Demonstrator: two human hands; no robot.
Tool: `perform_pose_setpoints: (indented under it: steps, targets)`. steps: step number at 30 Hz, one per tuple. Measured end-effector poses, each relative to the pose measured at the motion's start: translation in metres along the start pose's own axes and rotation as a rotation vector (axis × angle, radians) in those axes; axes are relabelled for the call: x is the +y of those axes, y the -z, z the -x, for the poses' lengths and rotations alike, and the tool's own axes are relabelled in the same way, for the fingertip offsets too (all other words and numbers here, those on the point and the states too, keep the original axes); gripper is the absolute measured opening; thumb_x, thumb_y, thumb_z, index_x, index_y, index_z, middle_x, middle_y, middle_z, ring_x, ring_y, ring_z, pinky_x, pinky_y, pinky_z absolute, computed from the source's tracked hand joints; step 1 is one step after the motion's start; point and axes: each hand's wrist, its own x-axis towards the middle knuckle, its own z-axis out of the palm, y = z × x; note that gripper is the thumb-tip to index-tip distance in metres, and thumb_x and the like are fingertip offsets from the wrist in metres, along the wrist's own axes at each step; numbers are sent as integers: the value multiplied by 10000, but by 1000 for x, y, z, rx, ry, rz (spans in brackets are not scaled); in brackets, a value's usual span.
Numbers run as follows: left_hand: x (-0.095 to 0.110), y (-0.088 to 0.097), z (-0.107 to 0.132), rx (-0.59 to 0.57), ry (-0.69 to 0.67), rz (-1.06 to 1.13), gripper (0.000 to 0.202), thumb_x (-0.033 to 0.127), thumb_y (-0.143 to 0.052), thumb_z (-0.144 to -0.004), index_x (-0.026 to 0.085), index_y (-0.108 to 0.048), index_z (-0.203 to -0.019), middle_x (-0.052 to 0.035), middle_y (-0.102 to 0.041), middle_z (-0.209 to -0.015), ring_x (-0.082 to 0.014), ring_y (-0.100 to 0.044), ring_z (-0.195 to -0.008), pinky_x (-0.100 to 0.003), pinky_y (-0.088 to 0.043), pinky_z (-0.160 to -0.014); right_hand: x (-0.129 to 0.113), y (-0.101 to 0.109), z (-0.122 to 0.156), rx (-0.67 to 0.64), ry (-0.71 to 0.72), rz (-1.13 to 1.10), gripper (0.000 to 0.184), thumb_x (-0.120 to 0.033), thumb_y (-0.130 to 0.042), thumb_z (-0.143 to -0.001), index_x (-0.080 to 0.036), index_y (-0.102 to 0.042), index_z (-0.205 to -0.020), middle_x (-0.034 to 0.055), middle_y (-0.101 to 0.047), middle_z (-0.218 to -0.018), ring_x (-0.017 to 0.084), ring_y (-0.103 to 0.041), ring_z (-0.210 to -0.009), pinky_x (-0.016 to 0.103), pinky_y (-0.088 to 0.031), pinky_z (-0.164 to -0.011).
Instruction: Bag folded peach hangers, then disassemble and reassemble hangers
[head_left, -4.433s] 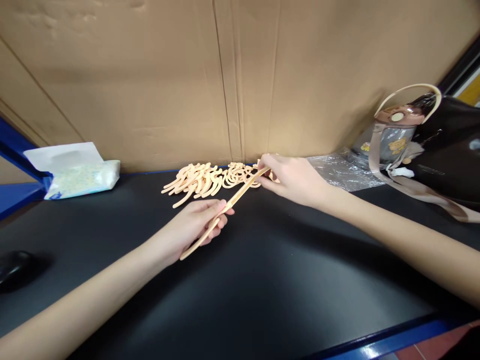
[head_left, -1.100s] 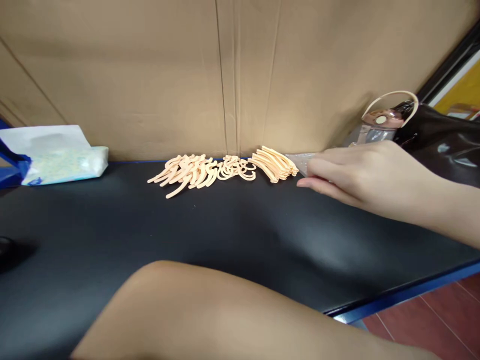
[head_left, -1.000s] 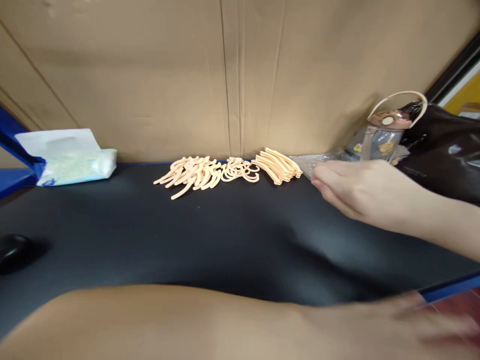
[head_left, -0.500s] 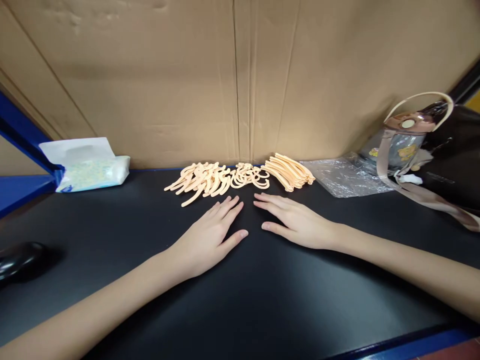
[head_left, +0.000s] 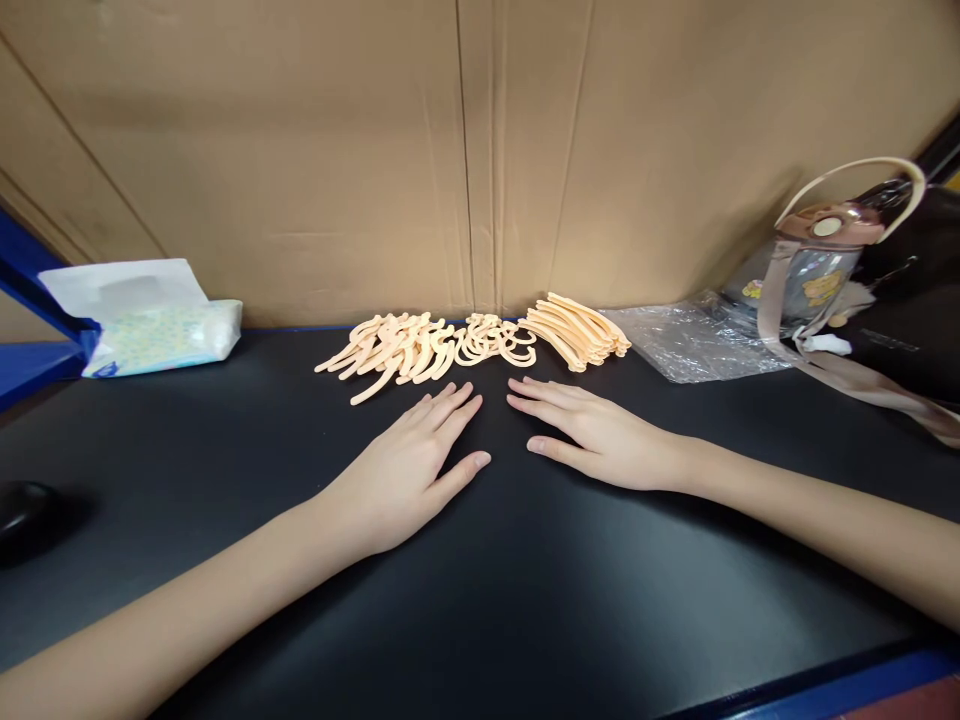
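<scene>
Table edge: blue, crossing the lower right corner.
Tabletop: black, lying under both hands.
Left hand: palm down, grip slack and holding nothing, fingers stretched toward the curved pieces, thumb apart.
Right hand: palm down, likewise ungripping, fingers pointing inward, near the left hand's fingertips but not touching them.
Dark rounded object: at the left margin, partly cut off.
Curved pieces: peach-coloured, heaped loosely just beyond the left hand.
Hooks: same colour, in a small tangle between the other two groups.
Long pieces: stacked roughly side by side, beyond the right hand.
Clear plastic: crinkled, flat, right of the stack.
Soft pack: far left, white flap raised.
Bottle: far right, with handle and strap, beside a black bag.
Cardboard: upright behind everything.
</scene>
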Motion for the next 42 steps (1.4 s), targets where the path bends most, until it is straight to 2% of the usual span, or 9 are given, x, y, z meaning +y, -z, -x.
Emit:
perform_pose_setpoints:
  steps: [5,10,19,22,26,31,37,42]
  targets:
    - [0,0,0,-29,14,-14,700,572,-245,-1022,108,-340,-1538,-105,-274,-1623,-264,-230,-1505,-500,-229,-1220,1,0,0,-11,12,29,574,-449,-375,-1039,-102,-440,-1492,150,-349,-1572,272,-298,-1480,517,-278,-1209]
    - [0,0,-1,-11,7,-10,693,571,-252,-1021,114,-353,-1533,-112,-291,-1617,-268,-247,-1499,-497,-236,-1218,1,0,0,-5,7,33,546,-427,-431,-1018,-148,-463,-1486,137,-365,-1567,276,-320,-1470,517,-299,-1199]
    - [-1,-2,0,-2,10,-4,699,589,-247,-1015,132,-363,-1531,-102,-298,-1615,-270,-242,-1500,-490,-229,-1221,2,-1,-1,-5,0,91,551,-418,-470,-992,-139,-491,-1466,141,-366,-1568,283,-348,-1458,509,-316,-1191]
    - [-1,-1,1,-8,13,-17,710,592,-233,-1016,122,-354,-1535,-102,-290,-1618,-267,-234,-1503,-491,-225,-1222,1,-2,-1,-6,8,113,562,-412,-453,-998,-99,-484,-1464,160,-361,-1568,291,-348,-1458,513,-315,-1190]
    - [0,-2,0,-7,7,-16,720,598,-224,-1015,116,-355,-1534,-107,-292,-1618,-271,-239,-1502,-491,-225,-1222,1,-3,0,8,22,93,539,-409,-398,-1025,-124,-469,-1477,159,-366,-1565,292,-335,-1464,545,-311,-1187]
    - [-1,-3,-1,-5,10,-10,719,609,-221,-1012,134,-355,-1535,-93,-290,-1621,-262,-236,-1503,-486,-221,-1223,2,0,1,-55,16,95,566,-435,-305,-1055,-124,-396,-1519,133,-321,-1597,262,-265,-1494,509,-267,-1214]
    - [-2,-3,-1,-8,2,-35,731,609,-195,-1014,122,-347,-1538,-86,-286,-1622,-247,-228,-1507,-484,-224,-1222,3,-1,1,-73,20,94,592,-424,-298,-1057,-55,-381,-1513,158,-301,-1600,285,-250,-1499,529,-256,-1214]
    - [-3,-3,-1,1,-7,-35,735,614,-190,-1015,121,-352,-1536,-91,-297,-1618,-255,-244,-1502,-492,-232,-1219,4,-2,2,-49,28,111,580,-423,-313,-1055,-68,-398,-1507,154,-323,-1591,278,-274,-1491,522,-277,-1207]
